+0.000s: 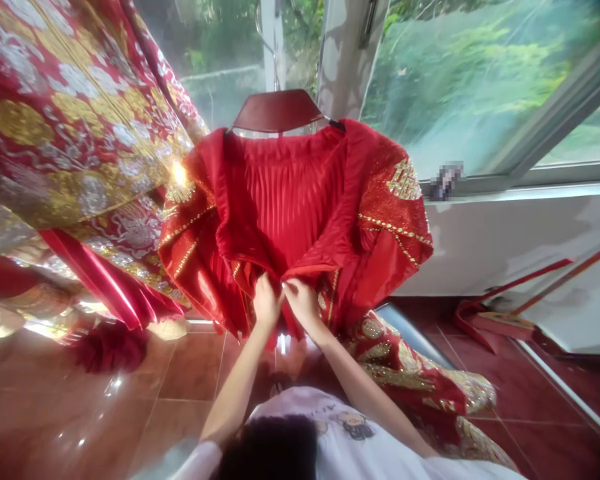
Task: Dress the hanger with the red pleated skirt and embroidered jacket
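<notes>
Head view: I see an embroidered red-and-gold garment (80,113) left of the fingers (291,288), the red pleat-lined jacket (295,193) at and beyond them, its hanger (279,111) farther off; left hand (267,300) and right hand (303,303) pinch its front edges.

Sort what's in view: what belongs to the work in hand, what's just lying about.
In hand:
red garment, pinched at its front by left hand and right hand
hanger bearing it

Seemingly not:
patterned garments, left
gold-patterned cloth, lower right
red tools, far right
</notes>
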Demonstrator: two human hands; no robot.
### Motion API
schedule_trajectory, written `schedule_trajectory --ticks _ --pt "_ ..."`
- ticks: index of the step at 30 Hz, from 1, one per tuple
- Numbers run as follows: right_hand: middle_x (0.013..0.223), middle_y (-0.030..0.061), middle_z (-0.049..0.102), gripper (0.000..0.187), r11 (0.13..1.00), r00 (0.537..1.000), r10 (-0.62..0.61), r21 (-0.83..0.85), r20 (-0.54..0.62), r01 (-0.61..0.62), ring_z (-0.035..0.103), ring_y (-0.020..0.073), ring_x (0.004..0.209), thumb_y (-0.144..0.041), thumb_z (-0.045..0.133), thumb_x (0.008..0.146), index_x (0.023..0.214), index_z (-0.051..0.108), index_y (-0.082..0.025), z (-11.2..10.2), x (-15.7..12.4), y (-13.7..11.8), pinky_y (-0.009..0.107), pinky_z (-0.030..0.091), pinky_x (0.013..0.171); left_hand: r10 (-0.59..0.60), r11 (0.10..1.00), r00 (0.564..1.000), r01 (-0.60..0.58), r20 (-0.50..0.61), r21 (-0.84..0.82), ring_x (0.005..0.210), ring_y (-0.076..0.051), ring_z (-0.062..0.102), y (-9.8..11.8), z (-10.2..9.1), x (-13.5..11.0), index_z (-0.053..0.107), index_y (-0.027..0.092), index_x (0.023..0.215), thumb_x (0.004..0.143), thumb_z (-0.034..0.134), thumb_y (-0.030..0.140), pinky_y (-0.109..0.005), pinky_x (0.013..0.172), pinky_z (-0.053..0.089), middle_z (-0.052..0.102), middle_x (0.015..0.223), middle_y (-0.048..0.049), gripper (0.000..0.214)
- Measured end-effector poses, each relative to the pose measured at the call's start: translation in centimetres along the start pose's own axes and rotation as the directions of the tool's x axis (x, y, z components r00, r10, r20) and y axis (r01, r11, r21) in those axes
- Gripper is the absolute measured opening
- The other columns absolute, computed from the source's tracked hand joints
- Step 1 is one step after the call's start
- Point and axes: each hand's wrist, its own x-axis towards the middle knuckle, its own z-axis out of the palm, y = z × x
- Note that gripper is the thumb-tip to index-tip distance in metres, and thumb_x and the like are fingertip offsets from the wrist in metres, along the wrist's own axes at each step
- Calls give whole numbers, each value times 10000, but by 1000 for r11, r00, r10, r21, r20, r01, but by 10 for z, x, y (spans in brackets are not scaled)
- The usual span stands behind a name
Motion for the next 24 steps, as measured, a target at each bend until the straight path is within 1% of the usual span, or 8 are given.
schedule_trajectory --ticks 3,5,7,11,14,18,20,24 --pt "1015 130 736 256 999 1000 19 -50 16 -18 697 214 907 -248 538 904 1071 696 -135 6 10 -2 279 497 802 -29 1000 997 29 75 -3 986 -275 641 -2 12 12 575 120 1061 883 445 128 -394 818 518 647 1092 -189 220" --pt "982 129 740 224 996 999 29 -84 35 -26 696 220 881 -230 554 903 1037 704 -130 7 10 -2 271 479 767 -23 999 996 27 87 -45 877 -240 651 -4 15 8 584 127 994 895 389 91 -366 782 517 667 992 -162 221" --pt "900 111 744 182 994 997 33 -110 63 -26 692 214 814 -239 564 907 930 719 -147 7 3 -1 258 454 706 -21 995 996 30 89 -97 816 -220 646 -8 19 -3 575 132 991 911 389 113 -342 746 516 671 937 -141 203" --pt "853 114 736 255 991 996 50 -129 74 -40 683 218 792 -260 521 940 809 715 -158 5 -20 4 264 425 679 0 974 995 22 97 -227 756 -181 637 -18 29 -29 554 152 957 938 401 173 -301 716 511 669 867 -95 156" --pt "920 106 740 233 993 996 68 -96 58 -62 687 203 847 -258 513 950 915 717 -151 5 -32 9 255 446 737 17 947 995 13 93 -322 771 -168 641 -23 36 -41 531 159 971 942 410 195 -286 718 508 668 883 -86 130" --pt "1080 72 726 234 998 997 62 -25 55 -60 681 139 946 -251 525 950 1096 683 -161 6 -35 13 198 457 831 28 913 993 20 111 -408 767 -167 649 -26 40 -44 513 158 997 916 475 212 -275 698 502 666 885 -82 104" --pt "1089 81 722 222 996 996 82 -24 47 -81 677 159 958 -244 526 943 1068 692 -164 7 -35 13 222 453 843 32 902 991 27 129 -430 753 -162 642 -27 42 -44 521 158 972 904 495 203 -270 695 497 665 877 -76 85" --pt "1025 154 716 243 985 985 172 -26 -1 -172 663 241 929 -265 493 945 916 700 -142 8 -38 7 300 422 795 11 901 986 62 166 -430 723 -149 622 -25 45 -49 529 160 920 922 469 207 -254 669 484 659 846 -63 76"
